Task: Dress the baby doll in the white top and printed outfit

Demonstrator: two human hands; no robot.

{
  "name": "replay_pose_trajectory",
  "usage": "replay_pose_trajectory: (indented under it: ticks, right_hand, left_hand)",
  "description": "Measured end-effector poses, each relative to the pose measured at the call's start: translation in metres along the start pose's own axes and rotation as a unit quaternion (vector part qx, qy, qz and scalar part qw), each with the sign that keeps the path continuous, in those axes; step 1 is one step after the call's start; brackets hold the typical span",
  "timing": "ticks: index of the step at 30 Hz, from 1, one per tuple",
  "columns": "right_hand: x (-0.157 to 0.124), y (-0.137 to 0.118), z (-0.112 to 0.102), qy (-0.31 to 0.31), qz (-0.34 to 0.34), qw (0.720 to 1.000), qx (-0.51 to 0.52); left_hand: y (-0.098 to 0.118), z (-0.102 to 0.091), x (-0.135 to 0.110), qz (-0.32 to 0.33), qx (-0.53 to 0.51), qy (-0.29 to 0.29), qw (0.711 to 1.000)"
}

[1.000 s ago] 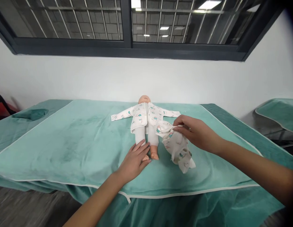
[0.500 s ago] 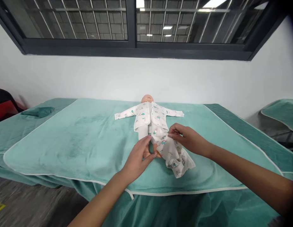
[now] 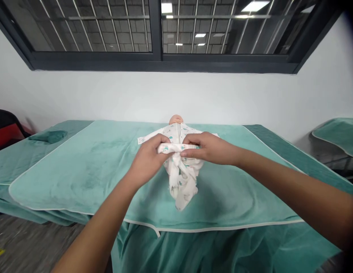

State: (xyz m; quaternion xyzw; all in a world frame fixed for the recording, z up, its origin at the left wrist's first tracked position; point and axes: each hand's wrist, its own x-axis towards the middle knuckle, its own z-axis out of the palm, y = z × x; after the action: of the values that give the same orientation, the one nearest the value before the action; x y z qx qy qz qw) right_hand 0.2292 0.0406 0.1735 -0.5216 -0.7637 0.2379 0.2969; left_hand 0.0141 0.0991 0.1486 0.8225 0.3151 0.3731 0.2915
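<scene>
A pair of white printed baby pants (image 3: 183,185) hangs bunched in front of a baby doll (image 3: 175,119), its waistband raised between my two hands. My left hand (image 3: 146,159) pinches the left end of the waistband between thumb and fingers. On the other side, my right hand (image 3: 212,148) grips the band near its middle and right end. The doll lies on its back with its head toward the wall, wearing a matching white printed jacket (image 3: 176,131) with sleeves spread sideways. Pants and hands hide the doll's lower body and legs.
A light green blanket (image 3: 88,170) with white edging covers the bed, over a darker green cover (image 3: 267,144). Behind it stand a white wall (image 3: 108,94) and a dark-framed window (image 3: 159,62). A red and black object (image 3: 7,131) is at the far left.
My left hand has come up from beside the doll's feet and taken the waistband. My right hand has moved left and up. The pants now hang centrally, covering the doll's legs from view.
</scene>
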Motion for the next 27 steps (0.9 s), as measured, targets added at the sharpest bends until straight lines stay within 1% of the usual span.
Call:
replay_pose_trajectory:
  ticks: [1, 2, 5, 7, 8, 11, 13, 14, 15, 16, 17, 18, 19, 20, 21, 23, 25, 27]
  right_hand:
    - [0.001, -0.001, -0.004, -0.007, -0.001, 1.0, -0.011]
    - [0.002, -0.002, -0.007, 0.001, -0.002, 1.0, -0.004]
    - [0.005, -0.01, -0.007, 0.079, -0.016, 0.993, 0.09]
    - [0.007, -0.016, -0.002, 0.122, -0.031, 0.98, 0.157]
    - [0.008, -0.019, 0.0, 0.135, -0.038, 0.973, 0.182]
    - [0.01, -0.024, 0.003, 0.156, -0.063, 0.959, 0.228]
    - [0.01, -0.023, 0.0, 0.153, -0.069, 0.959, 0.23]
    - [0.009, -0.023, -0.003, 0.13, -0.063, 0.965, 0.219]
    - [0.008, -0.022, -0.007, 0.082, -0.051, 0.975, 0.2]
    - [0.006, -0.021, -0.01, 0.012, -0.034, 0.984, 0.174]
    - [0.005, -0.021, -0.012, -0.066, -0.016, 0.986, 0.151]
    - [0.003, -0.02, -0.014, -0.132, -0.001, 0.982, 0.136]
    - [0.002, -0.02, -0.014, -0.173, 0.009, 0.976, 0.135]
    - [0.001, -0.019, -0.013, -0.18, 0.014, 0.972, 0.15]
    - [0.0, -0.019, -0.011, -0.158, 0.015, 0.971, 0.179]
    - [-0.001, -0.017, -0.005, -0.072, 0.014, 0.963, 0.26]
    - [-0.001, -0.016, 0.001, 0.003, 0.016, 0.941, 0.338]
    - [0.0, -0.017, 0.007, 0.044, 0.018, 0.916, 0.397]
  left_hand:
    - [0.002, -0.008, 0.001, 0.0, -0.006, 0.011, 1.0]
    - [0.006, -0.014, 0.001, 0.006, -0.01, 0.01, 1.0]
    - [0.02, -0.024, 0.0, 0.031, -0.012, -0.035, 0.999]
    - [0.029, -0.022, -0.001, 0.036, -0.023, -0.056, 0.997]
    - [0.033, -0.019, -0.002, 0.033, -0.036, -0.056, 0.997]
    - [0.036, -0.011, -0.002, 0.005, -0.112, -0.04, 0.993]
    - [0.035, -0.011, 0.0, -0.018, -0.197, -0.015, 0.98]
    - [0.034, -0.012, 0.001, -0.028, -0.242, 0.004, 0.97]
    - [0.033, -0.014, 0.002, -0.037, -0.283, 0.022, 0.958]
    - [0.033, -0.016, 0.003, -0.045, -0.316, 0.035, 0.947]
    - [0.033, -0.018, 0.004, -0.056, -0.342, 0.039, 0.937]
    - [0.033, -0.02, 0.004, -0.07, -0.36, 0.028, 0.93]
    - [0.032, -0.021, 0.004, -0.085, -0.374, 0.008, 0.924]
    - [0.032, -0.023, 0.004, -0.099, -0.384, -0.016, 0.918]
    - [0.031, -0.024, 0.004, -0.11, -0.389, -0.039, 0.914]
    - [0.028, -0.026, 0.003, -0.118, -0.386, -0.083, 0.911]
    - [0.025, -0.029, 0.002, -0.116, -0.365, -0.135, 0.914]
    - [0.023, -0.032, 0.001, -0.121, -0.33, -0.213, 0.912]
